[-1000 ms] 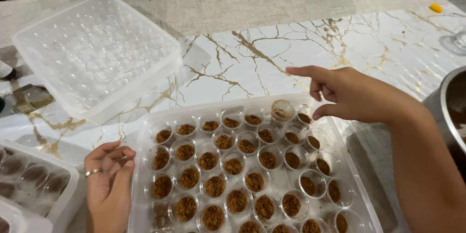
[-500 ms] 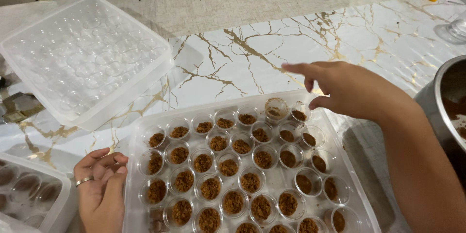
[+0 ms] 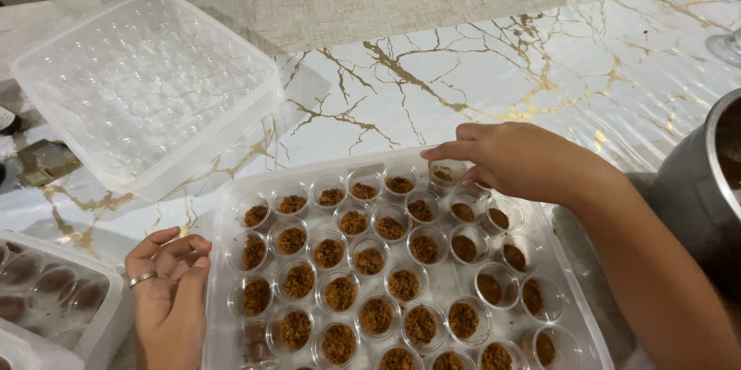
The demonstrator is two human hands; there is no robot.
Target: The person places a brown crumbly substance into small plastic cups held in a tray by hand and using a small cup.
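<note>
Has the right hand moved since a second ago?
Yes. The right hand has come down onto a small cup at the far edge of the clear tray.

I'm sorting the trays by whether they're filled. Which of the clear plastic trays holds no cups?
The clear tray at the far left, lying apart on the marble table; the tray between the hands is full of crumb-filled cups.
</note>
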